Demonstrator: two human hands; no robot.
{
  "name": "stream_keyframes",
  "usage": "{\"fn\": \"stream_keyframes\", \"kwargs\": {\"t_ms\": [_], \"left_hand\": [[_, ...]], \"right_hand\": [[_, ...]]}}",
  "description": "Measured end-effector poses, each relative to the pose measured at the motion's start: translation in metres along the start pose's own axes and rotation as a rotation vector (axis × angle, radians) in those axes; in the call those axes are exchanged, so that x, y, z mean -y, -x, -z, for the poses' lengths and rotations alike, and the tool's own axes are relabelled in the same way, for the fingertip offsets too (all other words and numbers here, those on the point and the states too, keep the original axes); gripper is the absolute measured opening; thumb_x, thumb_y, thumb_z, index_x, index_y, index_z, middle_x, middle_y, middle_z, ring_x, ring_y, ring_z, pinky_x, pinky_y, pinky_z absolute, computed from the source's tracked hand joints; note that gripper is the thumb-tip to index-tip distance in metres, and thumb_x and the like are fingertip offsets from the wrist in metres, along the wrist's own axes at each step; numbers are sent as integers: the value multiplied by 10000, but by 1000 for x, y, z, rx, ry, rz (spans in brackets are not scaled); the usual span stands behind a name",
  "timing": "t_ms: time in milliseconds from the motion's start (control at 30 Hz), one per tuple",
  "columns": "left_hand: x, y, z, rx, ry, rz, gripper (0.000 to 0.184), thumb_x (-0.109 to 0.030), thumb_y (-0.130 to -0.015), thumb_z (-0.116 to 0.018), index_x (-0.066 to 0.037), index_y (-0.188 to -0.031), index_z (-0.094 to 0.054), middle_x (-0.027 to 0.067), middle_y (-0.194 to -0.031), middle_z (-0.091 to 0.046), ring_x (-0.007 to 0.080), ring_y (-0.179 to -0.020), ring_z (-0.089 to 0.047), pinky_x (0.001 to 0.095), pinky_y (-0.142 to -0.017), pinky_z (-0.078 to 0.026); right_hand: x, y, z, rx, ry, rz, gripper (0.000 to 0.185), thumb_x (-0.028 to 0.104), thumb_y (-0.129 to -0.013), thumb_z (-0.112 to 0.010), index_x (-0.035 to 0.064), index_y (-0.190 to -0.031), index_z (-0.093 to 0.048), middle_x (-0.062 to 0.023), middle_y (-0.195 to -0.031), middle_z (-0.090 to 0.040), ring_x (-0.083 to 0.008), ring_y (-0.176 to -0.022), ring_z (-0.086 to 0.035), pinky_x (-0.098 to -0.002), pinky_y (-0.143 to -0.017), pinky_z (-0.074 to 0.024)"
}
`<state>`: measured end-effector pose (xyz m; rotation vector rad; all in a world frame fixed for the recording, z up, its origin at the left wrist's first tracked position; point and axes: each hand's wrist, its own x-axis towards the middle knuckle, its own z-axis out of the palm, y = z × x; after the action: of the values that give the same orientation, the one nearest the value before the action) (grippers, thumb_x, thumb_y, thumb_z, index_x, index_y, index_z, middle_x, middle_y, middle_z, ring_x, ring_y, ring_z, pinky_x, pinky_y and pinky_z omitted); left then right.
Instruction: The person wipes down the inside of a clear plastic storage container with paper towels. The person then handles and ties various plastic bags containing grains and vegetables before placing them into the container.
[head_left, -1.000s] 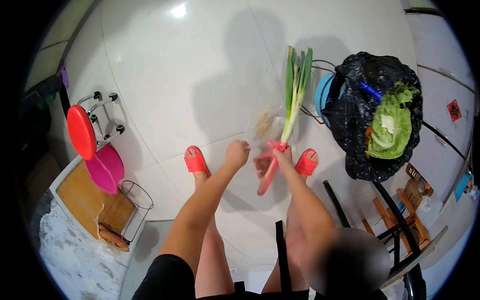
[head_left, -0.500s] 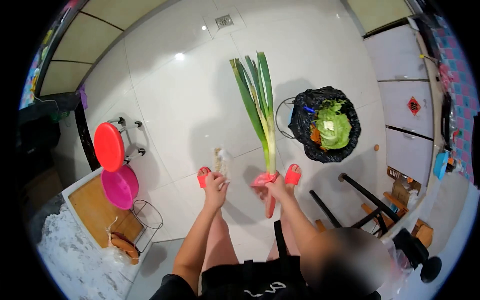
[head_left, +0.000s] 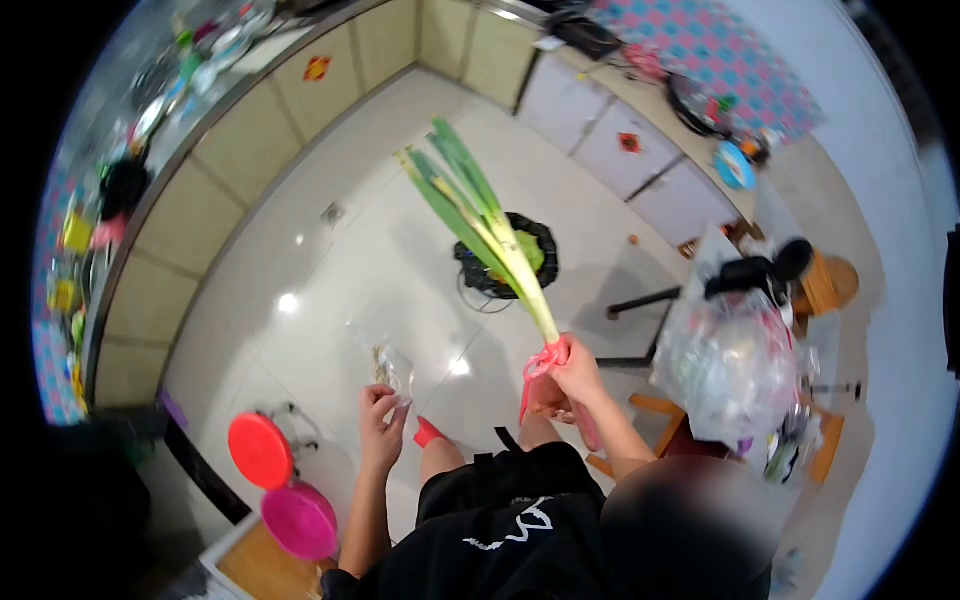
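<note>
My right hand [head_left: 578,374] is closed round the lower end of a long leek [head_left: 512,262], where a red plastic bag [head_left: 545,362] is gathered about its base. The green leaves point up and away to the left, passing in front of a bin lined with a black bag [head_left: 547,238]. Pinched in my left hand [head_left: 379,418] is a small clear plastic bag [head_left: 398,372] with light brown bits in it, too small to name. Lettuce-green scraps show inside the bin, partly covered by the leek.
On the left stand a red stool [head_left: 260,450] and a pink basin [head_left: 300,522]. A large clear plastic bag [head_left: 722,365] sits on the right, with dark stool legs [head_left: 645,302] beside it. Cabinets [head_left: 245,165] line the tiled floor [head_left: 290,260].
My view has swung to the right and widened to the counters. The leek has come up and now overlaps the bin. Both hands keep hold of what they held.
</note>
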<state>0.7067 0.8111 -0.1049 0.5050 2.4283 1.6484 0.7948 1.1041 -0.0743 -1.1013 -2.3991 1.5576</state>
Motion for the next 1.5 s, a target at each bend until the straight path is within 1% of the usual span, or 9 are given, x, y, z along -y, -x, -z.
{"fn": "stream_keyframes", "kwargs": {"t_ms": [167, 433, 633, 933, 1033, 1067, 1267, 1367, 1500], "left_hand": [[-63, -10, -24, 173, 9, -289, 141, 44, -707, -611, -44, -812, -579, 91, -888, -502, 232, -869, -483, 312, -782, -389], [-143, -14, -94, 414, 205, -93, 32, 1, -766, -587, -6, -792, -605, 48, -920, -475, 150, -847, -448, 246, -753, -358], [-205, -8, -156, 617, 330, -157, 29, -20, -789, -587, -4, -796, -611, 39, -933, -467, 134, -838, -445, 239, -725, -365], [-291, 19, -239, 787, 441, -305, 84, -86, -758, -606, -3, -752, -610, 68, -924, -463, 174, -882, -431, 295, -808, -336], [-311, 25, -258, 875, 501, -339, 84, -85, -740, -618, -4, -762, -613, 74, -930, -467, 179, -883, -432, 297, -804, -340], [-316, 27, -263, 924, 542, -329, 80, -70, -734, -625, -6, -782, -617, 74, -942, -469, 173, -881, -432, 287, -795, -343], [-339, 41, -293, 1026, 565, -311, 66, -34, -717, -609, -2, -773, -616, 78, -923, -476, 178, -875, -444, 286, -785, -347], [-342, 48, -306, 1056, 528, -290, 65, -31, -719, -609, 2, -775, -615, 77, -920, -475, 178, -867, -443, 284, -782, -344], [-344, 54, -317, 1076, 481, -280, 60, -23, -721, -609, 4, -774, -612, 75, -917, -474, 179, -869, -439, 284, -779, -340]], "right_hand": [[0, 55, 84, -128, 133, -71, 318, 144, -687, -629, 44, -977, -543, -181, -886, -607, -358, -861, -580, -387, -735, -459], [-13, 127, 224, -266, -22, 23, 332, 158, -685, -624, 48, -988, -546, -172, -903, -609, -341, -868, -582, -380, -756, -457], [18, 183, 336, -424, 46, 25, 314, 94, -692, -600, 29, -995, -546, -132, -853, -610, -254, -813, -598, -324, -737, -458], [-53, 207, 458, -883, 74, 171, 283, 0, -692, -572, 14, -974, -549, -88, -851, -586, -166, -807, -563, -286, -744, -438], [-93, 189, 480, -927, -150, 222, 257, 34, -674, -624, 11, -919, -548, -45, -818, -553, -105, -759, -504, -253, -703, -425], [-110, 181, 485, -966, -79, 194, 297, 8, -691, -605, -9, -983, -552, -86, -831, -594, -156, -784, -567, -273, -736, -449], [-237, 95, 487, -1066, -82, 198, 353, 82, -671, -651, 15, -1003, -551, -117, -839, -600, -222, -800, -592, -310, -740, -465], [-246, 69, 469, -1110, -54, -44, 375, 114, -664, -667, 27, -1006, -541, -134, -851, -602, -260, -819, -598, -330, -738, -470], [-270, 39, 455, -1127, -48, -36, 433, 165, -655, -704, 39, -1042, -555, -153, -892, -607, -283, -848, -600, -335, -756, -465]]}}
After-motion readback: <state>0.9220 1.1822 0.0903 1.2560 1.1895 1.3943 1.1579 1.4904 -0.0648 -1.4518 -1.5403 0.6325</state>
